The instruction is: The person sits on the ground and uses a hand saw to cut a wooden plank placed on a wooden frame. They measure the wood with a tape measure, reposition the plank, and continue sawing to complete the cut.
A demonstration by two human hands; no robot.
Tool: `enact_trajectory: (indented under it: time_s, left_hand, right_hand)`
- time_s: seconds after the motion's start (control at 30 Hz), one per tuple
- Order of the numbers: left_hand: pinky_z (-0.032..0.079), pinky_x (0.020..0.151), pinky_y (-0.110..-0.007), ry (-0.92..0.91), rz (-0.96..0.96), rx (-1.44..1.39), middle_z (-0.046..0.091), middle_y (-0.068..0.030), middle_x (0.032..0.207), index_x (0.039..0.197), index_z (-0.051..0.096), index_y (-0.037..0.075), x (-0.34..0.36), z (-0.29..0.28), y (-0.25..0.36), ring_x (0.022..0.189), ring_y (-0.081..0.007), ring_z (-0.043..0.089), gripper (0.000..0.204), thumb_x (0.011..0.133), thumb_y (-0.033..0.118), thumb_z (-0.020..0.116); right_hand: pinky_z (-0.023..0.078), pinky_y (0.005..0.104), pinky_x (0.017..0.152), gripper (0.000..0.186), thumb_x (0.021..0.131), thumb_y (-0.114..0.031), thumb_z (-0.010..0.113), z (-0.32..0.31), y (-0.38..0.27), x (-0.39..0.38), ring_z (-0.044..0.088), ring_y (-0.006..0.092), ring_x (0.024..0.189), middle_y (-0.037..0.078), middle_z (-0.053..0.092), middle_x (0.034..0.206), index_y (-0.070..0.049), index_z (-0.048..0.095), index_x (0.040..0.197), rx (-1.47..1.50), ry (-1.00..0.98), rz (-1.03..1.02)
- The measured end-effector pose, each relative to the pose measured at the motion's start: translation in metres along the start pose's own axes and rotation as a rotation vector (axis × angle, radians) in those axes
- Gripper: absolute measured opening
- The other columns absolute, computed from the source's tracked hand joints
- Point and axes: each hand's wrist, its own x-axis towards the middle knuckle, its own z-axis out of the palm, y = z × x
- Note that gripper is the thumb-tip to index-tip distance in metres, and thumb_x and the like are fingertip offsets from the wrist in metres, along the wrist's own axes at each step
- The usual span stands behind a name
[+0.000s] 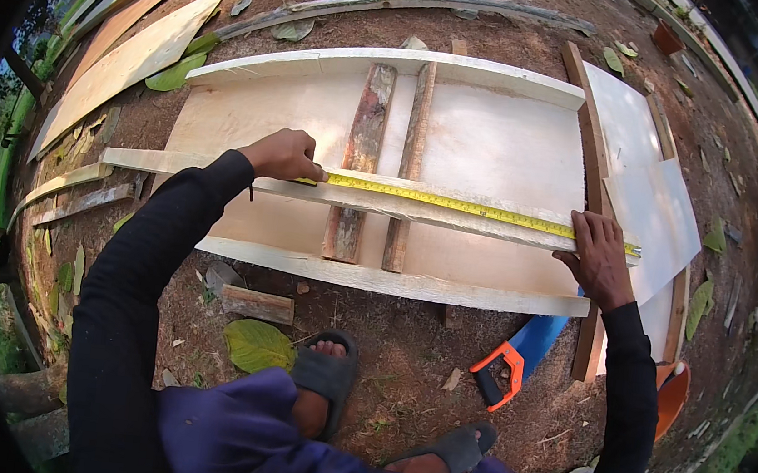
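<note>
A pale wooden batten [131, 158] lies crosswise over a shallow plywood box [507, 139] with side boards. Along its top runs a yellow tape measure [438, 197]. My left hand [282, 154] is closed at the tape's left part, gripping it on the batten. My right hand [598, 258] grips the batten near its right end, fingers over the tape, whose tip reaches just beyond them. Beneath the batten, two rough bark-edged pieces [363, 116] lie inside the box.
An orange-handled handsaw [499, 380] with a blue blade lies below the box at right. Pale sheets [636, 220] and brown timbers [578, 69] lie at right. More plywood [150, 59], long strips [346, 10] and dry leaves [259, 344] are on the dirt around my sandalled feet.
</note>
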Motion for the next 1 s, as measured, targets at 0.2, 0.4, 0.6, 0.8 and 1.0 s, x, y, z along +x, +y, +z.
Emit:
enact_trajectory:
  time_s: [0.2,0.4,0.6,0.8,1.0]
  left_hand:
    - [0.054,0.078,-0.045,-0.002,0.135,0.052,0.071,-0.0276,0.091,0.092,0.071,-0.007,0.0,0.016,0.102,0.088,-0.04,0.07,0.055,0.085,0.047,0.078]
    - [0.054,0.078,-0.046,-0.034,0.147,0.068,0.072,-0.0272,0.09,0.092,0.071,-0.009,0.008,0.02,0.119,0.087,-0.0392,0.071,0.058,0.084,0.048,0.078]
    - [0.054,0.081,-0.047,-0.01,0.147,0.004,0.071,-0.03,0.093,0.09,0.073,-0.01,0.005,0.019,0.115,0.091,-0.0439,0.07,0.061,0.084,0.051,0.075]
    - [0.053,0.081,-0.046,0.127,0.145,-0.062,0.071,-0.0266,0.092,0.094,0.072,-0.006,-0.008,0.03,0.109,0.092,-0.0413,0.07,0.055,0.085,0.047,0.077]
    - [0.055,0.082,-0.046,0.161,0.198,-0.011,0.072,-0.0222,0.094,0.096,0.074,-0.002,-0.004,0.034,0.112,0.092,-0.0399,0.07,0.047,0.084,0.044,0.076]
  right_hand:
    - [0.034,0.0552,0.118,0.074,0.084,-0.027,0.082,-0.035,0.064,-0.066,0.05,0.0342,0.133,0.013,0.055,0.138,-0.006,0.048,0.145,-0.087,-0.091,0.149]
    - [0.031,0.0602,0.121,0.075,0.088,-0.03,0.078,-0.032,0.059,-0.088,0.045,0.0345,0.142,0.014,0.052,0.145,-0.008,0.045,0.151,-0.055,-0.067,0.251]
    - [0.029,0.0572,0.124,0.069,0.091,-0.033,0.073,-0.03,-0.007,-0.06,0.041,0.0299,0.148,0.01,0.05,0.152,-0.011,0.048,0.151,-0.03,0.019,0.166]
    - [0.029,0.0516,0.126,0.066,0.091,-0.03,0.074,0.001,-0.09,-0.012,0.042,0.027,0.148,0.008,0.051,0.154,-0.013,0.05,0.151,0.131,0.021,-0.027]
    - [0.027,0.052,0.126,0.07,0.091,-0.029,0.072,0.026,-0.148,0.014,0.039,0.0299,0.15,0.012,0.048,0.156,-0.013,0.046,0.154,0.14,0.047,-0.014]
